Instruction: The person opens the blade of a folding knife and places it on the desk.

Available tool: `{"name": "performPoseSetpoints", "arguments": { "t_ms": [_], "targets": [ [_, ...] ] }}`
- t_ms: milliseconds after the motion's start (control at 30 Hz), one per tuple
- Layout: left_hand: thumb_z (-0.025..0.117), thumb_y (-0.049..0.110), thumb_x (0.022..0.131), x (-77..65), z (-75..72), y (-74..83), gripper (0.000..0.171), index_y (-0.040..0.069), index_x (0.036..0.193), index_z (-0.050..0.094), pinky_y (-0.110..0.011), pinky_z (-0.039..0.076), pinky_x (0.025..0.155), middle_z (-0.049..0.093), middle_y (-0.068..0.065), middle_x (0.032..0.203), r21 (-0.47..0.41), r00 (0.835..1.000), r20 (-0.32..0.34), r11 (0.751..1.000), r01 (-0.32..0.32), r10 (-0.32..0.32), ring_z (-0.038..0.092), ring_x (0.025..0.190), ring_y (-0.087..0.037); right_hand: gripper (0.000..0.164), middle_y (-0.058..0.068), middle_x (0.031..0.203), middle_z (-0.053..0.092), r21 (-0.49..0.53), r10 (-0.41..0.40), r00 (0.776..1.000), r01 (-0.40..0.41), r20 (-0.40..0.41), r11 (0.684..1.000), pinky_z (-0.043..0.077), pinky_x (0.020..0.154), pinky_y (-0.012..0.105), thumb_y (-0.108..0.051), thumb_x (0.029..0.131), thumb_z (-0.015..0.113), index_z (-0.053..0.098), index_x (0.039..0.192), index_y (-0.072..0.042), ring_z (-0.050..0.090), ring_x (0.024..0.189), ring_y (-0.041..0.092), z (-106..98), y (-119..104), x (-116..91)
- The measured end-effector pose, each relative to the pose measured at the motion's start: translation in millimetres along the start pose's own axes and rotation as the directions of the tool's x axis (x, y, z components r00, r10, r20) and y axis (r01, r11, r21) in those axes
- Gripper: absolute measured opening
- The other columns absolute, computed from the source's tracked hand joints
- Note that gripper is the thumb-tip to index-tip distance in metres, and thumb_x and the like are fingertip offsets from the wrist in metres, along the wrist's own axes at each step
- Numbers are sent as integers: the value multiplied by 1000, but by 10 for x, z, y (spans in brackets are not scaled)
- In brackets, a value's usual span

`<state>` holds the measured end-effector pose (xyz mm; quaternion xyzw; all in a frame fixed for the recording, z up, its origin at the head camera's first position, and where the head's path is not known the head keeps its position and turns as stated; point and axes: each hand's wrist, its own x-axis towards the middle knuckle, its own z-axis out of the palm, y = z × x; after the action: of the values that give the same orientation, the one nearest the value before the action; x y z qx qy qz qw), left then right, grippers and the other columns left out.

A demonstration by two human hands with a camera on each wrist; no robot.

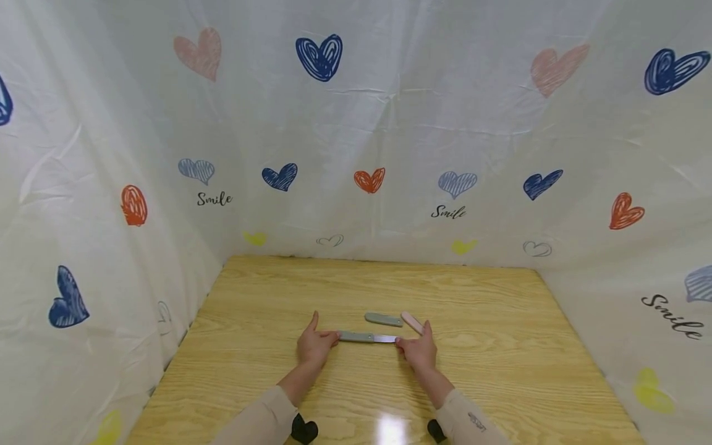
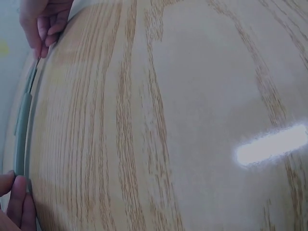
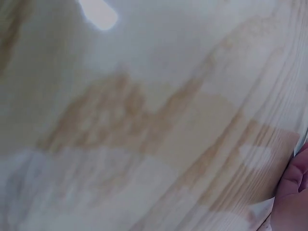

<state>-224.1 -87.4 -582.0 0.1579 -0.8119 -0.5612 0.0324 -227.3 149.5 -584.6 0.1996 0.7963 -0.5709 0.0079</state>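
A folding knife with a grey-green handle is held level above the wooden table, its shiny blade out to the right. My left hand pinches the handle's end between thumb and fingers. At the blade's tip, my right hand pinches the metal. In the left wrist view the handle runs between both hands along the left edge. Only part of the right hand shows in the right wrist view. Just behind lies another grey-green folding knife, no blade showing.
A pink folding knife lies slanted beyond my right hand, partly hidden by it. The wood-grain table carries a bright light reflection near its front. White curtains with printed hearts stand at the back and both sides.
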Motion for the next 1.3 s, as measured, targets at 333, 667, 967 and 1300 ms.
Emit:
{"name": "performPoseSetpoints", "arguments": {
  "t_ms": [333, 667, 967, 1300],
  "targets": [
    [79, 9, 79, 7, 20, 20, 89, 4, 152, 28, -29, 59, 66, 76, -10, 83, 24, 1000, -27, 1000, -12, 12, 72, 64, -16, 102, 10, 63, 67, -20, 35, 998, -34, 53, 999, 47, 46, 21, 1, 77, 75, 8, 154, 2, 62, 50, 12, -22, -85, -16],
    [81, 16, 78, 36, -7, -18, 95, 4, 153, 25, -38, 57, 82, 76, -5, 78, 55, 997, -67, 998, -23, 27, 70, 58, -10, 102, 9, 65, 69, 9, 22, 998, -23, 66, 1000, 51, 50, 22, 2, 78, 74, 7, 155, 0, 64, 53, 12, -36, -62, -22],
    [80, 21, 79, 168, -75, 124, 93, 13, 154, 26, -23, 53, 59, 76, -7, 85, -10, 992, -101, 997, -76, 74, 70, 68, -12, 90, 14, 82, 70, -118, -128, 990, 121, -52, 986, 48, 57, 23, -9, 82, 73, 18, 152, 3, 59, 65, 10, -218, -174, 99],
    [78, 21, 83, 244, 182, 331, 92, 13, 155, 22, -35, 59, 78, 71, -17, 113, -55, 997, 58, 998, -42, 46, 69, 102, -29, 87, 20, 103, 70, -60, -199, 980, 197, -28, 979, 59, 69, 32, -9, 85, 72, 19, 153, 1, 70, 91, 30, -155, -221, 177]
  ]
}}
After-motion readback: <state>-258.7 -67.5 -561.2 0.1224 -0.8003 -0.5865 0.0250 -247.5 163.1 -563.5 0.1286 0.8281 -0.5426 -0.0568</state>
